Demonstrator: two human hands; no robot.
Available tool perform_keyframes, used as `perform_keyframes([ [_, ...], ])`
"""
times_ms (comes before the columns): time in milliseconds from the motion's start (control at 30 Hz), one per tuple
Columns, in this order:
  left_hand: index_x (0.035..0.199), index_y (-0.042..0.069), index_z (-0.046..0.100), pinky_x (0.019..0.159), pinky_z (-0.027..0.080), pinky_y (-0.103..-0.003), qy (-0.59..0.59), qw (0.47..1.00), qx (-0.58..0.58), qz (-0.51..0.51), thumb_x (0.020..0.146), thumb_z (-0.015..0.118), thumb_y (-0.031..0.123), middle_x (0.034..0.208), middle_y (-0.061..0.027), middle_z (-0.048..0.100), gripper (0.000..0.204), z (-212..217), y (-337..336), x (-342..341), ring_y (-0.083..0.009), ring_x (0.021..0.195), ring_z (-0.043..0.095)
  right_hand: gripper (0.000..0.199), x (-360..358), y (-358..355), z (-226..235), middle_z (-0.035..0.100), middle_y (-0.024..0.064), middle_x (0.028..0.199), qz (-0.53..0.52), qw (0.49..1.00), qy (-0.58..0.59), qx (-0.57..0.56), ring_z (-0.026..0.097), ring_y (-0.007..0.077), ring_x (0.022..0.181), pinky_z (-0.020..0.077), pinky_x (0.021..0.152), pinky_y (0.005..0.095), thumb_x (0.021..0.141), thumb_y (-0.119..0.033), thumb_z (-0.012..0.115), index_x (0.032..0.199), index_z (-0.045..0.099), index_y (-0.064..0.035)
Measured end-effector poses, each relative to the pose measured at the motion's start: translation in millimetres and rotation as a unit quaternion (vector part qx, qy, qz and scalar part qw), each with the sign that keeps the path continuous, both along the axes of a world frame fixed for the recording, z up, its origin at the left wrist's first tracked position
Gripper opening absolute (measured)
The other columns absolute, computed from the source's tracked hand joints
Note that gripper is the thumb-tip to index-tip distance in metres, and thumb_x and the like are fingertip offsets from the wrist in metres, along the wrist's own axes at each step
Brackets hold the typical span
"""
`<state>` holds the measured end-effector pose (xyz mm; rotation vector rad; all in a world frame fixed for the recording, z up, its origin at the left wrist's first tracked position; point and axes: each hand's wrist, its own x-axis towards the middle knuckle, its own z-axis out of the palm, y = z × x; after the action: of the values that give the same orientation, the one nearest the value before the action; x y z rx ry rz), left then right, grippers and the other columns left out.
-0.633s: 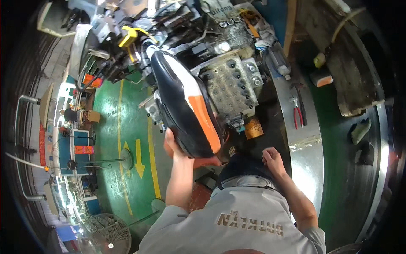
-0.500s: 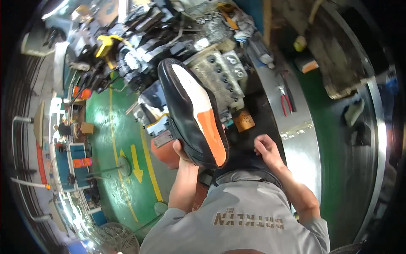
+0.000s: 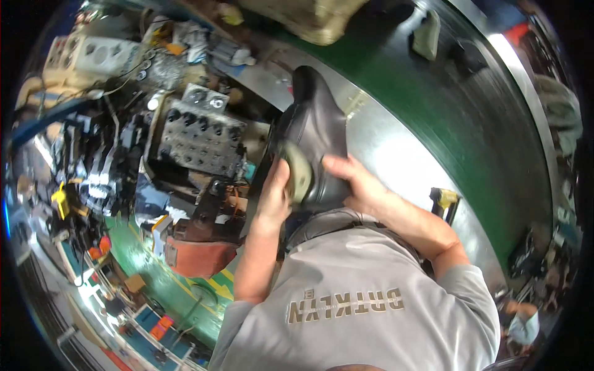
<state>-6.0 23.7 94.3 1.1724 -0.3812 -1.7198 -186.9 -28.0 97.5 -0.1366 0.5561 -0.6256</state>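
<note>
**Hold the leather shoe [image 3: 327, 139] evenly**

Your left hand [image 3: 273, 193] grasps the olive shoe last [image 3: 299, 176]; your right hand [image 3: 364, 184] grips the dark upper [image 3: 322, 123], thumb on top. Before your grey shirt [image 3: 352, 266], the shoe should sit steadier under balanced pressure.

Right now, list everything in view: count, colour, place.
boot: 1, blackish, between the hands
rounded piece: 1, pale green, in left hand against boot, blurred
drilled metal block: 1, grey, left of boot
casing: 1, reddish-brown, lower left
bench: 1, silver, right of boot
hand-sized tool: 1, yellow and black, on bench
shoe-shaped piece: 1, pale green, top right
box: 1, brown, lower left
floor: green, right and lower left
another person: 1, pale top, lower right edge
small clutter: uncountable, mixed, upper left
shirt: 1, grey, bottom centre
left hand: 1, holding rounded piece
right hand: 1, on boot
</note>
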Motion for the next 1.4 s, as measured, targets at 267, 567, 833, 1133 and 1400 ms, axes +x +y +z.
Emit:
perform_keyframes([
  [267, 0.149, 0.005, 0.028, 0.111, 0.024, -0.042, -0.054, 0.972, -0.071, -0.218, 0.103, 0.035, 0.045, 0.144, -0.0197, 0.043, 0.061, -31.0, -45.8, -95.8, -0.0275, 0.137, 0.036, 0.044, -144.8, -55.2, -24.6, 0.058, 0.0174, 0.113, -0.335, 0.911, -0.088, 0.223, 0.057, 0.0348, 0.105, 0.0511, 0.089, 0.0518, 0.094, -0.041, 0.055, 0.119, 0.054, -0.0056],
  [567, 0.144, 0.001, 0.035, 0.109, 0.03, -0.04, -0.122, 0.958, -0.021, -0.258, 0.104, 0.037, 0.038, 0.138, -0.0177, 0.05, 0.055, -42.8, -47.7, -121.5, -0.0256, 0.133, 0.043, 0.047, -344.8, -58.9, -162.1, 0.062, 0.0094, 0.106, -0.593, 0.774, 0.144, 0.167, 0.062, 0.0244, 0.095, 0.0539, 0.082, 0.0467, 0.087, -0.048, 0.065, 0.116, 0.054, -0.0129],
  [833, 0.139, -0.003, 0.041, 0.103, 0.04, -0.037, -0.182, 0.942, 0.004, -0.281, 0.102, 0.045, 0.03, 0.13, -0.0184, 0.056, 0.049, -56.9, -80.2, -148.1, -0.0251, 0.124, 0.052, 0.042, -311.5, -64.0, -221.1, 0.062, 0.0146, 0.109, -0.422, 0.848, 0.293, 0.131, 0.063, 0.023, 0.093, 0.0536, 0.077, 0.0311, 0.095, -0.023, 0.058, 0.129, 0.047, 0.0003],
  [1133, 0.135, -0.001, 0.048, 0.099, 0.045, -0.037, -0.191, 0.941, -0.029, -0.278, 0.101, 0.048, 0.019, 0.125, -0.0175, 0.06, 0.039, -61.2, -138.6, -166.7, -0.0252, 0.116, 0.058, 0.037, -361.4, -277.1, -183.9, 0.066, 0.014, 0.092, -0.241, 0.606, 0.688, -0.317, 0.064, 0.0248, 0.091, 0.0509, 0.081, 0.0368, 0.088, -0.014, 0.062, 0.123, 0.053, -0.0047],
  [1400, 0.135, 0.0, 0.048, 0.101, 0.043, -0.037, -0.184, 0.939, -0.058, -0.285, 0.1, 0.049, 0.016, 0.125, -0.0159, 0.06, 0.039, -56.0, -178.5, -178.4, -0.0236, 0.117, 0.057, 0.038, -482.9, -363.4, -197.9, 0.055, 0.012, 0.122, 0.183, 0.203, 0.897, -0.347, 0.048, 0.032, 0.118, 0.0404, 0.093, 0.0494, 0.083, -0.026, 0.065, 0.118, 0.064, -0.0138],
])
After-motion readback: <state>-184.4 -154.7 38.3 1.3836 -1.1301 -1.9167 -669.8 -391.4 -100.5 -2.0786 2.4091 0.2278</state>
